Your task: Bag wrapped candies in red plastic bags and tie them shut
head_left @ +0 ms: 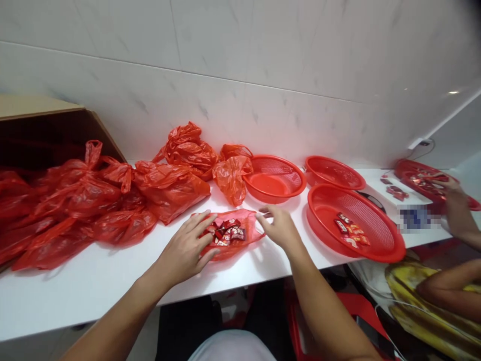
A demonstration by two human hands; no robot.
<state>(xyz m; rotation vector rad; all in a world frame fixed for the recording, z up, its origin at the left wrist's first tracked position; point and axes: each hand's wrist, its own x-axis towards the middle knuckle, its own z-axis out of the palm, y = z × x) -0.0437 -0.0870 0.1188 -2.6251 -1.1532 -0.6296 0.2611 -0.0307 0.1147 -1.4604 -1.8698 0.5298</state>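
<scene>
A small red plastic bag (240,250) lies on the white table in front of me, its mouth spread wide. Inside it sit several small dark-red wrapped packets (230,231). My left hand (188,249) rests over the bag's left side, fingers spread and touching its edge near the packets. At the bag's right end, my right hand (278,225) has its thumb and fingers curled at the edge, gripping the plastic there. To the right stands a large red basket (319,235) with several red packets (352,231) on its bottom.
Knotted, filled red bags (82,195) heap up at left before a cardboard box (45,106). A crumpled bag (233,175) lies beside a red basket (272,185); another basket (334,173) stands behind. At far right, a co-worker's hand (453,193) reaches into a red tray (408,168) of packets.
</scene>
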